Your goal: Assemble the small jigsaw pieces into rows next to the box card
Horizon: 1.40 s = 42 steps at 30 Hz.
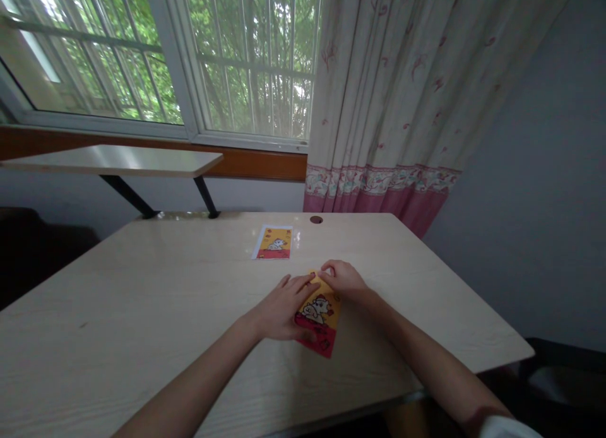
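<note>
A red-and-yellow card [318, 312] with cartoon animals on it lies on the table, tilted a little. My left hand [286, 305] rests on its left side, fingers spread over the upper part and thumb across the lower red part. At the top edge of the card, my right hand [344, 279] has its thumb and forefinger closed together at the upper right corner. Farther back lies a picture sheet [274, 243] in the same colours, with a white margin and a similar animal; neither hand touches it.
Pale wood-grain tabletop [156, 286] spreads beneath both hands. A raised shelf [113, 159] on black legs stands at the back left. Near the back edge is a round cable hole [316, 219]. Behind are a barred window and a curtain [379, 110]; a dark chair [563, 368] is at right.
</note>
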Motion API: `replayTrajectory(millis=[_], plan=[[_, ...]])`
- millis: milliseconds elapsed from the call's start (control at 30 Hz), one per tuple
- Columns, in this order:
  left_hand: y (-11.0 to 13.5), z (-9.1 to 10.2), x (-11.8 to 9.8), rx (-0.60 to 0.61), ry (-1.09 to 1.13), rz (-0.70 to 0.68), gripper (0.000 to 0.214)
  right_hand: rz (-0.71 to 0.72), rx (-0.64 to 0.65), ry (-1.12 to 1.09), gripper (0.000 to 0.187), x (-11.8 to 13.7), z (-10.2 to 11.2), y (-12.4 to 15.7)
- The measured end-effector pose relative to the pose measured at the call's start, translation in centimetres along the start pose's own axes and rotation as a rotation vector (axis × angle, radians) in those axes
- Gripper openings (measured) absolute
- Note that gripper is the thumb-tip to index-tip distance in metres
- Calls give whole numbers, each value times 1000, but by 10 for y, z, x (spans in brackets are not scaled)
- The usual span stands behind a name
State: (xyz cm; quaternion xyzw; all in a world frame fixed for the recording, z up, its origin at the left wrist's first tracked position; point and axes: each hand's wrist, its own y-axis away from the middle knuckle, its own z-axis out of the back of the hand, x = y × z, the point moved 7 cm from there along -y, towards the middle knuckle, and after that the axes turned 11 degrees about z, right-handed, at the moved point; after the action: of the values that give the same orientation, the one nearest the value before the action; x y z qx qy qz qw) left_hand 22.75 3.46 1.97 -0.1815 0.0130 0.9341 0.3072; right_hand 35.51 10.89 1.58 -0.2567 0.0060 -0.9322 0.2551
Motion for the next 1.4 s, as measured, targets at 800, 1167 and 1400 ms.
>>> replayTrajectory(millis=[800, 1167, 1400], plan=[[-2, 16, 43, -111, -150, 170, 73, 55, -158, 2, 24, 7, -5, -3], [-4, 23, 48, -175, 82, 203, 48, 37, -218, -272, 26, 3, -5, -2], [-7, 26, 57, -337, 575, 271, 31, 13, -412, -707, 31, 2, -9, -6]])
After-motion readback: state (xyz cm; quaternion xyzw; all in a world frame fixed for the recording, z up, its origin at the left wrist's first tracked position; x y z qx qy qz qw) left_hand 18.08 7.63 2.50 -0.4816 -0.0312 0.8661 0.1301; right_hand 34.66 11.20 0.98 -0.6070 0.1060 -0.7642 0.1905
